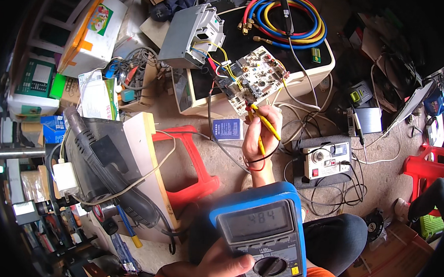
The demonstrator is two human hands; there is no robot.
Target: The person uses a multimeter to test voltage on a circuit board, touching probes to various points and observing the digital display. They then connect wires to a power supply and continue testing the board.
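Observation:
My left hand (220, 266) grips a blue-and-grey digital multimeter (268, 259) from its left side, thumb across the front near the rotary dial. Its display is lit with a reading. Farther out, my right hand (263, 133) is closed around two yellow test probes (268, 125), held together like chopsticks. Their tips are at the near edge of a pale circuit board (260, 75); whether they touch it I cannot tell. Yellow, blue and red wires join the board to a grey metal-and-plastic housing (187, 36) on its left. The multimeter hides part of my right forearm.
Coiled red, yellow and blue hoses (315, 30) lie behind the board on a black-topped unit (326, 58). A red stool (194, 182) and a heat gun (105, 167) are at left. Right of my hand stands a small white control box (326, 159) among loose cables.

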